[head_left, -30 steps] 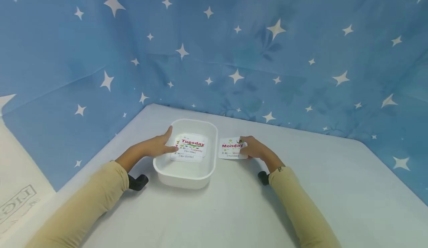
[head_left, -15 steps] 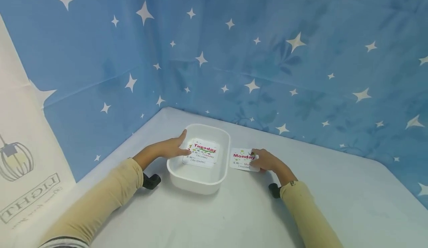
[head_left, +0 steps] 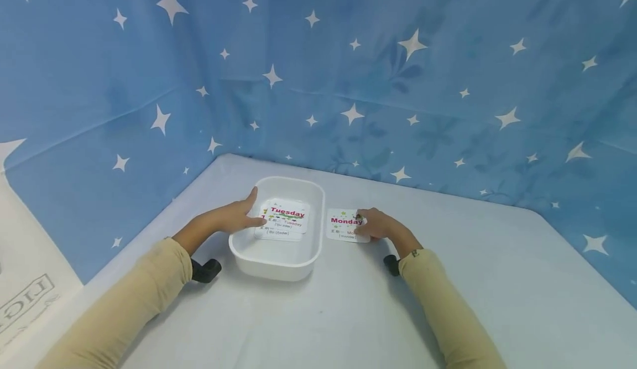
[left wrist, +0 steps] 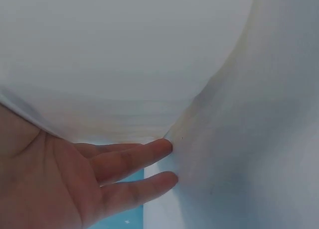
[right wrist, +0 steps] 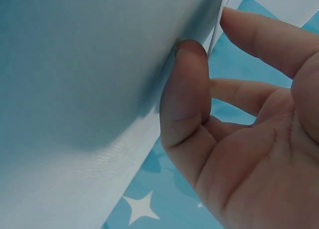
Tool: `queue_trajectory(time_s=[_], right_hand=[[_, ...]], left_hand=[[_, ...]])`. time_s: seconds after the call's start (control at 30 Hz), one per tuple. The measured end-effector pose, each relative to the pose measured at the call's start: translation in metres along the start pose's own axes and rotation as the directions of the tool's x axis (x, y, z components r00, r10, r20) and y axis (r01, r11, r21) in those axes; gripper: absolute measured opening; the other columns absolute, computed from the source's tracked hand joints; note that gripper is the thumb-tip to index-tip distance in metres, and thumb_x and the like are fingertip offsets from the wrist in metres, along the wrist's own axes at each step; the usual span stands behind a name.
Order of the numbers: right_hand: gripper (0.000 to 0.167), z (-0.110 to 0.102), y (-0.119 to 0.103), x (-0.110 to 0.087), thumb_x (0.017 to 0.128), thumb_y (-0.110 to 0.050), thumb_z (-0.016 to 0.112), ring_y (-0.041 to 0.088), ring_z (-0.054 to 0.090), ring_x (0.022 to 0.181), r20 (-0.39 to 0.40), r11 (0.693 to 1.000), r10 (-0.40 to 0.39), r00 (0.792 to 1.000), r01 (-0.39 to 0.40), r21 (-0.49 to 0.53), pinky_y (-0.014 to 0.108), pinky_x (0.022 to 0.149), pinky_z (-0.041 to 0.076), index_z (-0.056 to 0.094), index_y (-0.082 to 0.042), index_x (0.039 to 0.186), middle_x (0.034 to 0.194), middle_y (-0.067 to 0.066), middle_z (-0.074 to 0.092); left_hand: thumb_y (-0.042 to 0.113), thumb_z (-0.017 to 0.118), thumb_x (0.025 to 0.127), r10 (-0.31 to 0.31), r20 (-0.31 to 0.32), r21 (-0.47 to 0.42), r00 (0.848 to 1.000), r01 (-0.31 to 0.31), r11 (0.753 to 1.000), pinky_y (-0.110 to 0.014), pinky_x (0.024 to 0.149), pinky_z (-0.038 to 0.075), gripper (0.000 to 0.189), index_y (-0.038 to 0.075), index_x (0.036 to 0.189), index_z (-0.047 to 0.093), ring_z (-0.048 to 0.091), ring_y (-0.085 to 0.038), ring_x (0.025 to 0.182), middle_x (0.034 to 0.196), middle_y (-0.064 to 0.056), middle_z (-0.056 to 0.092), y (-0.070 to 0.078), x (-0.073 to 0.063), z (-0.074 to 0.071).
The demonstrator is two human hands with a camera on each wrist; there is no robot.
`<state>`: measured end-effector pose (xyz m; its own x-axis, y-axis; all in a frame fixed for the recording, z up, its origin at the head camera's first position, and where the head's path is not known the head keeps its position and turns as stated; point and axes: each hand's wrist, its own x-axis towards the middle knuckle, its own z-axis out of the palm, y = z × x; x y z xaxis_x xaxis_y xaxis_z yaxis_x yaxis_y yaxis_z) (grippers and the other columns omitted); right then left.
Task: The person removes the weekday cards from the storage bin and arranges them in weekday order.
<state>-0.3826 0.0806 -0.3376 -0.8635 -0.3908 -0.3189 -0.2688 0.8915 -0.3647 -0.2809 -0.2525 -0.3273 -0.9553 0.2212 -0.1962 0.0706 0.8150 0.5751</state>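
A white plastic tub [head_left: 272, 274] stands on the table, its near wall towards me. My left hand [head_left: 224, 217] holds its left rim, thumb over the edge; in the left wrist view the fingers [left wrist: 139, 162] of that hand lie along the outside, low by the tablecloth. Inside the tub lies a Tuesday flashcard [head_left: 287, 215] on top of another card [head_left: 278, 235], whose word is mostly covered. Just right of the tub, my right hand [head_left: 379, 225] pinches the right edge of a Monday flashcard [head_left: 343, 226], and its thumb and finger stand at the card's thin edge in the right wrist view.
A white cloth [head_left: 328, 325] covers the table. Behind it hangs a blue curtain [head_left: 318, 70] with white stars. Pale fabric with printed lettering [head_left: 25, 302] is at the left. Each wrist bears a black camera mount [head_left: 206, 271].
The head view swung left and back again. The Monday card in my right hand has come slightly down towards me. My left hand and the tub stay in place.
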Motion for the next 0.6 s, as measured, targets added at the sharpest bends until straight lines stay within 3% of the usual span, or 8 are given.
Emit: queue_trajectory(time_s=[0.17, 0.27, 0.37, 0.5, 0.6], right_hand=[[0.065, 0.004, -0.001, 0.003, 0.089, -0.018, 0.056, 0.016, 0.049, 0.06, 0.0, 1.0, -0.017, 1.0, 0.017, -0.012, 0.025, 0.057, 0.043, 0.024, -0.001, 0.143, 0.128, 0.019, 0.043], [0.066, 0.008, -0.003, 0.004, 0.088, -0.02, 0.057, 0.017, 0.052, 0.068, 0.009, 1.0, 0.001, 1.0, -0.001, -0.025, 0.027, 0.062, 0.045, 0.026, -0.002, 0.143, 0.127, 0.017, 0.044], [0.064, 0.008, -0.005, 0.002, 0.088, -0.021, 0.058, 0.023, 0.054, 0.092, 0.0, 0.998, 0.004, 1.0, -0.004, -0.066, 0.035, 0.079, 0.045, 0.029, -0.001, 0.142, 0.133, 0.019, 0.042], [0.062, 0.003, -0.006, -0.003, 0.088, -0.021, 0.059, 0.033, 0.038, 0.125, -0.033, 0.992, 0.001, 0.999, -0.005, -0.129, 0.046, 0.102, 0.031, 0.034, 0.0, 0.139, 0.141, 0.022, 0.034], [0.06, -0.001, -0.005, -0.006, 0.089, -0.021, 0.058, 0.035, 0.032, 0.13, -0.063, 0.989, -0.019, 0.998, 0.01, -0.148, 0.048, 0.105, 0.027, 0.033, -0.001, 0.14, 0.142, 0.023, 0.032]], left_hand=[[0.039, 0.049, 0.092, -0.013, 0.007, 0.015, 1.0, 0.013, 1.0, -0.047, 0.098, 0.033, 0.092, -0.003, 0.141, -0.017, 0.018, -0.042, 0.135, 0.15, -0.027, 0.001, -0.003, -0.002, 0.003], [0.039, 0.049, 0.092, -0.021, 0.012, 0.021, 1.0, 0.021, 1.0, -0.044, 0.092, 0.038, 0.092, -0.003, 0.141, -0.017, 0.024, -0.042, 0.133, 0.149, -0.028, 0.003, -0.006, -0.003, 0.005], [0.039, 0.049, 0.092, -0.018, 0.01, 0.026, 1.0, 0.017, 1.0, -0.043, 0.09, 0.039, 0.092, -0.004, 0.141, -0.017, 0.028, -0.042, 0.132, 0.149, -0.029, 0.003, -0.006, -0.004, 0.005], [0.04, 0.048, 0.093, 0.007, 0.007, 0.025, 1.0, -0.008, 1.0, -0.047, 0.094, 0.036, 0.092, -0.004, 0.141, -0.017, 0.025, -0.043, 0.133, 0.149, -0.029, 0.002, -0.002, -0.002, 0.003], [0.039, 0.047, 0.093, 0.019, 0.01, 0.028, 1.0, -0.019, 0.999, -0.048, 0.096, 0.034, 0.091, -0.005, 0.141, -0.017, 0.023, -0.043, 0.133, 0.149, -0.029, 0.002, 0.002, 0.0, 0.002]])
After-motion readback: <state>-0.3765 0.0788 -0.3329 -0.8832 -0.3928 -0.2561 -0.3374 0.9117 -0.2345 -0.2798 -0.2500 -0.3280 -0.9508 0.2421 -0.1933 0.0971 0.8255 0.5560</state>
